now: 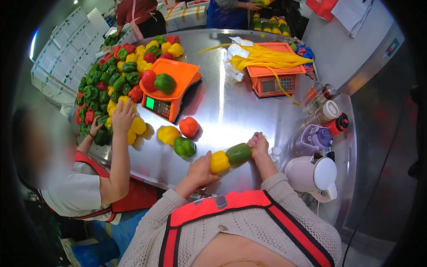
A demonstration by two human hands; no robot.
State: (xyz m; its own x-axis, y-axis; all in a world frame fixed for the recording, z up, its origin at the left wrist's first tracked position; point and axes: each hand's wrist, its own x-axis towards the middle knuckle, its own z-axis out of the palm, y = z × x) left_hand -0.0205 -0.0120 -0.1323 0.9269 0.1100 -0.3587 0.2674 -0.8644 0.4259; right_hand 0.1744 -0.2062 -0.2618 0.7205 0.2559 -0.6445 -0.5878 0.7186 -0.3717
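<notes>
Gripping: left hand (201,171), fingers clamped on yellow pepper (219,163).
Right hand (259,146): fingers curled together at end of green pepper (239,154).
Both peppers: front-right of the loaded scale (183,71), end to end.

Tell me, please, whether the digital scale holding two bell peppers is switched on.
The digital scale is on: its display glows bright green.

My left hand (199,172) partly hides its yellow pepper (219,162), while beyond the far edge of the tabletop (271,118) a blue-clad person (227,18) is cut off above.
</notes>
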